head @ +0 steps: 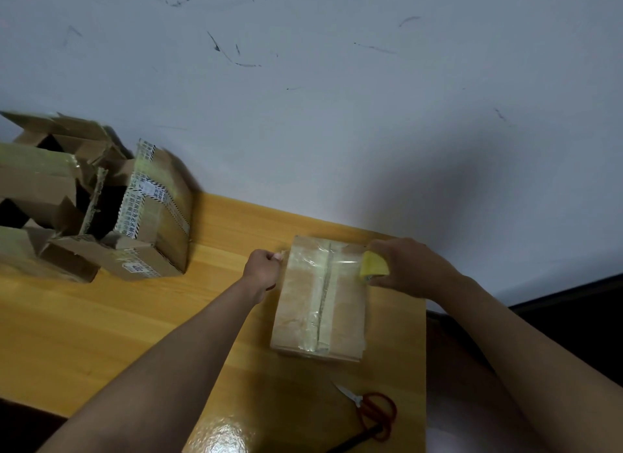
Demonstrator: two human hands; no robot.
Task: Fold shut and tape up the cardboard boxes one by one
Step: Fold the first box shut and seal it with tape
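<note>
A closed cardboard box lies flat on the right part of a wooden table, its long side running from near to far. Its top flaps meet in a seam down the middle, and a band of yellowish clear tape covers that seam, wrinkled in places and folded over the near edge. The cardboard is pale brown and looks scuffed. Across the far end of the top a fresh strip of clear tape is stretched from left to right, glossy and slightly creased.

The left hand is at the far left corner of the box, its fingers curled and pinching the free end of the strip against the box edge. The right hand is at the far right corner, its fingers wrapped around a yellow tape roll from which the strip runs.

The table is yellow-orange wood with visible grain and a glossy finish that catches a bright reflection at its near edge. A pair of red-handled scissors lies near the right front of the table, blades pointing toward the box. At the far left stands a cluster of open cardboard boxes, flaps up and torn, some banded with printed tape. Behind the table rises a pale wall marked with dark scuffs; a dark floor area shows at right.
</note>
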